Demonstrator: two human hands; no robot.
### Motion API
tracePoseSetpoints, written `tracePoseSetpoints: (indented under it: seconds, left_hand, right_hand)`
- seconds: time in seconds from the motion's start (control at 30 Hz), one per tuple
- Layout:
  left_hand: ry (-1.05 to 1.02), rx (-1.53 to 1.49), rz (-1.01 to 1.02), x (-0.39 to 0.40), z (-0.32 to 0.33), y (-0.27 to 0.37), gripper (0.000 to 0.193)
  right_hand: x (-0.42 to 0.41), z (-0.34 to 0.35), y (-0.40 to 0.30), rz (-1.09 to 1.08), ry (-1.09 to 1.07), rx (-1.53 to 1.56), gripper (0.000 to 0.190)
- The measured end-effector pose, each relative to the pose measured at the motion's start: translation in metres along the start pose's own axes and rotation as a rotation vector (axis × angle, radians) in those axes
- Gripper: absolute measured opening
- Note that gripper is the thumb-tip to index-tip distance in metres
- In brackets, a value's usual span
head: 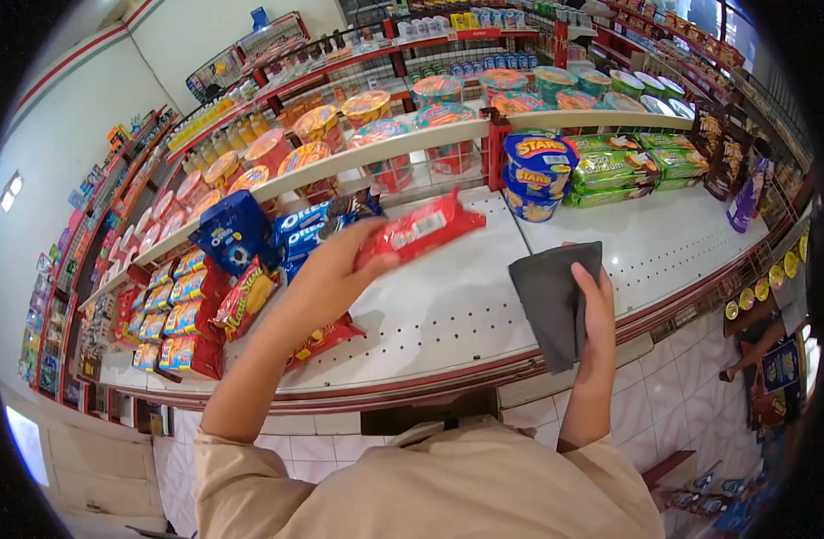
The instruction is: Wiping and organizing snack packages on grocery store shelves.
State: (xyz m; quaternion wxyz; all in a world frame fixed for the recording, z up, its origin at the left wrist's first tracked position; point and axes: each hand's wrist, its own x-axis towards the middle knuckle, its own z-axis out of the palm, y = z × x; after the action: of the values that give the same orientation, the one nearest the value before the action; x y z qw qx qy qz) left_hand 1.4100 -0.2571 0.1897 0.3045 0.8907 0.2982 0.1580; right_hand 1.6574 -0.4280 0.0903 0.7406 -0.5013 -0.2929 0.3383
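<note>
My left hand [358,256] grips a red snack packet [419,229], its printed back turned up, above the white perforated metal shelf [446,290]. Beside it lie blue Oreo packs [311,229], partly covered by the hand. Another red packet [324,337] rests on the shelf below my left forearm, which hides part of it. In my right hand [595,303] is a folded dark grey cloth [550,296], thumb on top, held over the shelf's front edge.
Left on the shelf are stacked small snack packs [189,296], a dark blue Oreo pouch [235,229] and a red-yellow biscuit packet [247,300]. Blue tubs [537,175] and green packets [614,168] stand at the back right. Behind the cream rail [398,145] are cup noodles [446,118].
</note>
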Motion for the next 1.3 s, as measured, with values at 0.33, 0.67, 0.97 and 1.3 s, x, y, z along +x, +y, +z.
tracePoseSetpoints:
  seconds: [0.33,0.67,0.97,1.3]
  left_hand:
    - [0.382,0.778,0.292,0.116,0.055,-0.03,0.044]
    - [-0.017,0.524,0.138,0.141,0.061,-0.044,0.047]
    - [0.028,0.611,0.268,0.138,0.057,-0.031,0.053]
    - [0.173,0.602,0.426,0.132,0.048,-0.043,0.047]
  right_hand:
    - [0.002,0.003,-0.002,0.069,0.048,0.113,0.033]
    - [0.003,0.006,-0.007,0.059,0.029,0.067,0.032]
    - [0.003,0.004,-0.004,0.054,0.027,0.097,0.033]
    - [0.004,0.007,-0.004,0.073,0.049,0.028,0.033]
